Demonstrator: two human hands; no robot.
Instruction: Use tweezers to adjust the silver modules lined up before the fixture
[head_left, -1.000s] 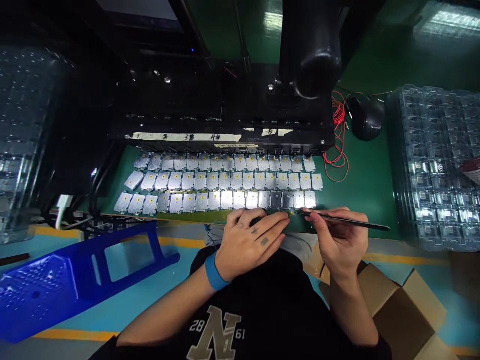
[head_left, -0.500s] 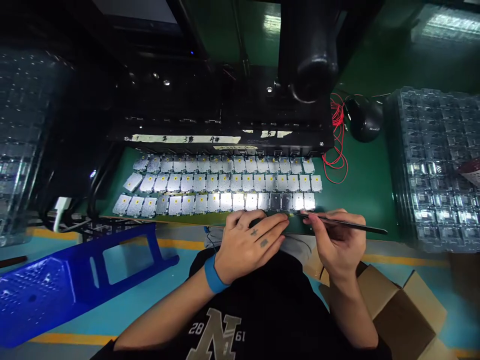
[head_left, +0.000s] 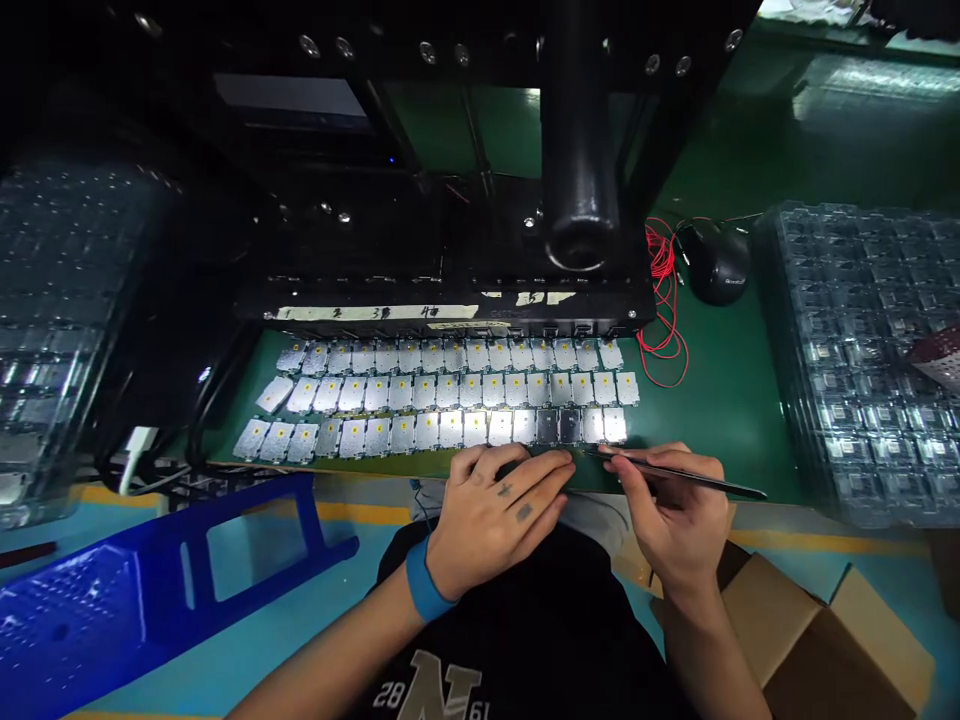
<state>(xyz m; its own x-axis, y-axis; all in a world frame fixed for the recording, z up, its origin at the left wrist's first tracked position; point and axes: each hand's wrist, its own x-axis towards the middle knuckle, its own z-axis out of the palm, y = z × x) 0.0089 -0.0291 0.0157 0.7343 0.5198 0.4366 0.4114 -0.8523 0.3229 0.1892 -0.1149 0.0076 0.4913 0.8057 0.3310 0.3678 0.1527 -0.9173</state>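
Note:
Three rows of small silver circuit modules (head_left: 426, 431), many with a yellow dot, lie on the green tabletop (head_left: 720, 400). My left hand (head_left: 501, 505) rests at the table's front edge, just below the nearest row. Its index and middle fingers stretch out to the right, and a blue wristband (head_left: 427, 580) circles the wrist. A pen-like grip keeps black tweezers (head_left: 694, 474) in my right hand (head_left: 679, 515), their tip pointing left close to my left fingertips. Whatever lies right at the tip is too small to make out.
Behind the modules stands a black machine (head_left: 450, 290) with numbered tape. Red wire (head_left: 664, 300) and a black mouse (head_left: 716, 265) lie to its right. Clear plastic trays (head_left: 847, 380) are stacked far right. Below are a blue plastic stool (head_left: 172, 570) and an open cardboard box (head_left: 795, 620).
The view has tilted upward, so the table and hands appear slightly lower. Both hands and the tweezers keep nearly the same position relative to the modules.

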